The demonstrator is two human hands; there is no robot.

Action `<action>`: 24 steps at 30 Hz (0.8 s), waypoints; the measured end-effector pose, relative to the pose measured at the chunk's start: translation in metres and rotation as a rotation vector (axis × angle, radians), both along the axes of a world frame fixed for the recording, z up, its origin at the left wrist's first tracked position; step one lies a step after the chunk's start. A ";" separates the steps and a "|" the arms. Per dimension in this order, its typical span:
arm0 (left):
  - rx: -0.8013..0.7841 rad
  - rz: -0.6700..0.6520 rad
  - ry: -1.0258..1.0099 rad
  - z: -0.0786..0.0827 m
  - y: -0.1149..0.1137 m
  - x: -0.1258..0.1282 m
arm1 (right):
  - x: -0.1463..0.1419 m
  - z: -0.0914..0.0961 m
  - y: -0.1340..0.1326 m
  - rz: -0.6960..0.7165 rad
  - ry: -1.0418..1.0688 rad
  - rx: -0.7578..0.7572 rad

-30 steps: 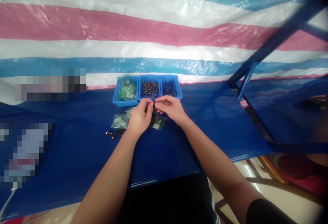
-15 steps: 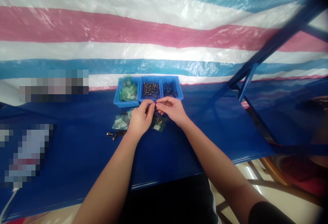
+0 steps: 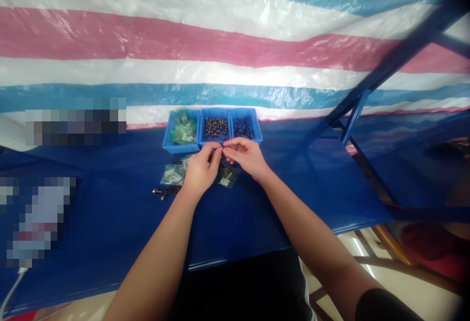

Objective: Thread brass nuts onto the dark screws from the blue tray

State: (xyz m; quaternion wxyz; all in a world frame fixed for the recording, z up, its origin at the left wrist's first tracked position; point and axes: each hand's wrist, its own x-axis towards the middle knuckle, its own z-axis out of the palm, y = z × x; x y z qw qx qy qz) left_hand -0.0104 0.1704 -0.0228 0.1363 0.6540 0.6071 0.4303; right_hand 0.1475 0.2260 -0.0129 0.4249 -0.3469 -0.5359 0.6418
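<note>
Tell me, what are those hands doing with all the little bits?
A person at a blue table has both hands together in front of three blue bins. The left hand and right hand pinch a tiny dark part between them; what it is cannot be told. Small clear bags lie under the hands, and loose dark pieces sit to their left.

The small piece pinched between the left hand and the right hand is too small to be identified. An upper patch and a lower patch are pixelated. A green bag is partly hidden under the right hand.
</note>
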 end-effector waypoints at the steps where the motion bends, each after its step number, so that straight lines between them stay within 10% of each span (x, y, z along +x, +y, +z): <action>1: -0.002 -0.003 0.000 0.000 0.000 0.000 | 0.000 0.000 0.000 0.000 0.001 0.010; 24: 0.036 -0.001 0.000 -0.003 0.002 0.001 | 0.000 -0.006 0.003 -0.018 0.018 -0.001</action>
